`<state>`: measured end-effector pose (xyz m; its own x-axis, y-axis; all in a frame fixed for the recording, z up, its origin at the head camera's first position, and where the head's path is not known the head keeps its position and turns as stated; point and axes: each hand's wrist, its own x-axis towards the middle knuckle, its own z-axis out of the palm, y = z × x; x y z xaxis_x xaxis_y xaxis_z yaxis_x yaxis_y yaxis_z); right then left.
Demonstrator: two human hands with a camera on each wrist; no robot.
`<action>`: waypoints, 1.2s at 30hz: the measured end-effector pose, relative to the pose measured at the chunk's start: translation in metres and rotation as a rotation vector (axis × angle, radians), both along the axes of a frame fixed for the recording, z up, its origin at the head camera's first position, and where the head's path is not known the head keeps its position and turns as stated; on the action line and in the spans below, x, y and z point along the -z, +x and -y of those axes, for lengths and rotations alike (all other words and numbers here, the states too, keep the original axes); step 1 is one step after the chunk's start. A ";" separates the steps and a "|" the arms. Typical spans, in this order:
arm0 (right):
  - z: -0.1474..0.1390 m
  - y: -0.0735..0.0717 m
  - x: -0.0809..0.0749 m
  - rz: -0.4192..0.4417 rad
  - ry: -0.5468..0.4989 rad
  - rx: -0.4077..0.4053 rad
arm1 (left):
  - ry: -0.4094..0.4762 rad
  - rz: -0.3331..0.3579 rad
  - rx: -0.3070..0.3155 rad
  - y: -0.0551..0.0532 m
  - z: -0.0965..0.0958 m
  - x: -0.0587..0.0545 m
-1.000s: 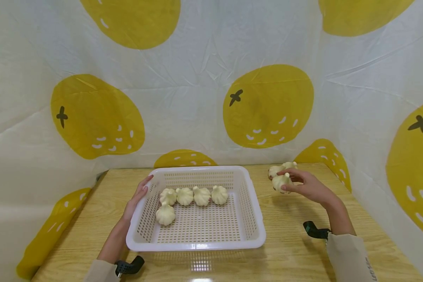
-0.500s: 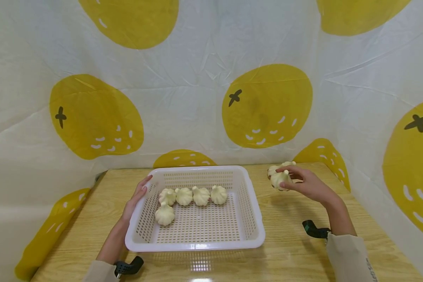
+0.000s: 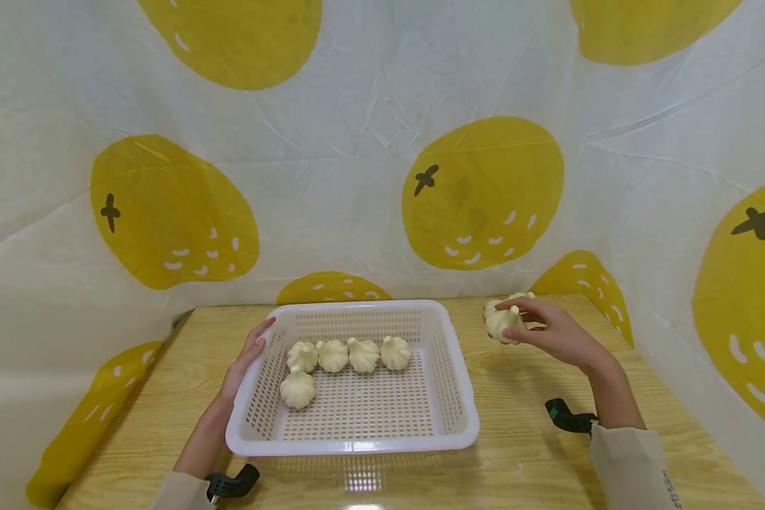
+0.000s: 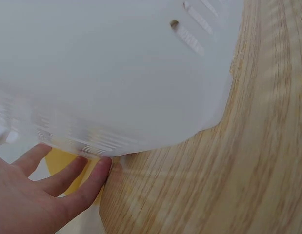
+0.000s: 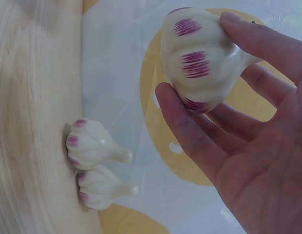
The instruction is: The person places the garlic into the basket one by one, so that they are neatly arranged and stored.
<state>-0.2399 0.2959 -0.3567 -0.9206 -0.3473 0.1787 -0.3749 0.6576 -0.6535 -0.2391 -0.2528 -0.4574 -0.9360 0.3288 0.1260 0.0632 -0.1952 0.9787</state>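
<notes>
My right hand [image 3: 551, 333] pinches a garlic bulb [image 5: 204, 58] between thumb and fingers, its stem toward the palm in the right wrist view. Purple streaks mark its cream skin, and it is held up off the wooden table. Beyond it stand two more garlic bulbs [image 5: 94, 144], side by side and partly hidden by the hand in the head view. My left hand [image 3: 245, 361] rests against the left side of a white perforated plastic basket [image 3: 350, 446], its extended fingertips touching the outer wall [image 4: 116, 97]. Inside, several garlic bulbs [image 3: 364, 355] form a back row, with one in front at the left.
A wooden table [image 3: 523, 439] carries everything. Behind it and along both sides hangs a pale curtain [image 3: 331, 212] printed with large yellow fruit. Black wrist mounts [image 3: 567, 416] sit on both forearms by the beige sleeves.
The held garlic bulb has shifted slightly left and tilted a little as the right hand moved with it. The left hand and basket stay in place.
</notes>
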 end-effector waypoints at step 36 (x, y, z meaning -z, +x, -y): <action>0.028 0.018 -0.020 -0.044 -0.064 -0.039 | -0.029 -0.016 0.000 -0.001 0.001 0.000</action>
